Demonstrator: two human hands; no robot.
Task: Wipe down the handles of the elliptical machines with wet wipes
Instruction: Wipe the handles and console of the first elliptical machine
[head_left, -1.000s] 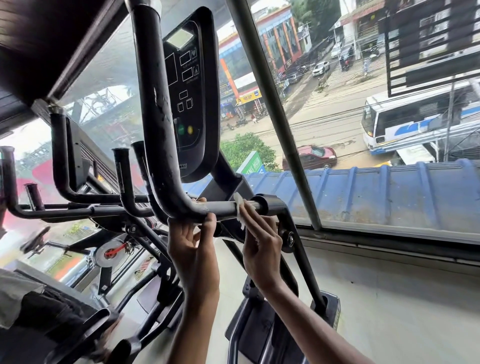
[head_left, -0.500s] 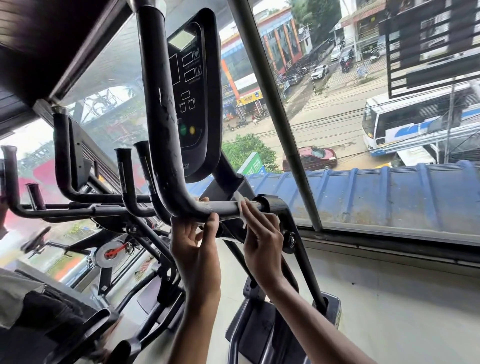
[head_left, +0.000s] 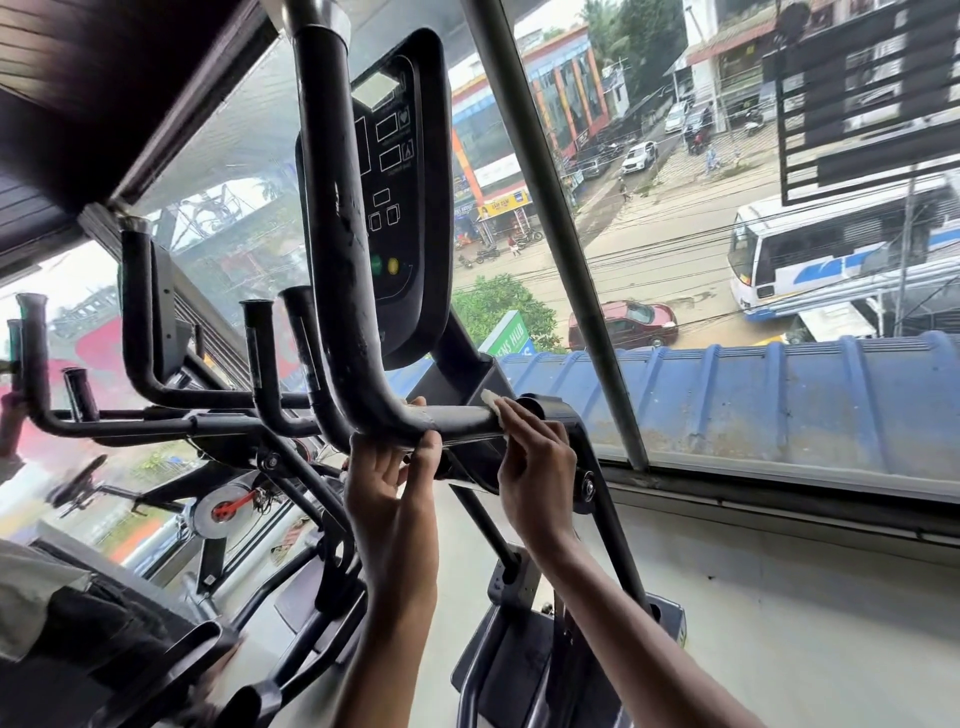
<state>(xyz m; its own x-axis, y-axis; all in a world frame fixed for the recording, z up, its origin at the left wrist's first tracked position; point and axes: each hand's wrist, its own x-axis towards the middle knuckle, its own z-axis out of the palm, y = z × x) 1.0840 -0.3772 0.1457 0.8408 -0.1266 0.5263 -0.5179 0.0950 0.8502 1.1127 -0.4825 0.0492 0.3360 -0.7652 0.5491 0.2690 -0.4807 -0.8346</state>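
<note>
Little has shifted in the past second. The right hand (head_left: 535, 467) has nudged the small white wet wipe (head_left: 491, 402) a touch farther along the worn black tubular handle (head_left: 457, 415). The wipe now sits just beside the black pivot collar (head_left: 540, 410) at the bar's right end. That hand's fingers lie over the wipe and clamp it against the near and upper side of the tube; its thumb is hidden.

The left hand (head_left: 389, 483) keeps its grip on the same handle at the bend, thumb up the near face and fingertips showing over the top, steadying it.

From this I judge that the horizontal run is being finished at its far end. The upright stretch rising past the dark oval console (head_left: 400, 208) looks still to be done, as do the black handles of the neighbouring machines (head_left: 260, 358) to the left. The movement is so short that it reads as scrubbing at the joint rather than a long sweep.
</note>
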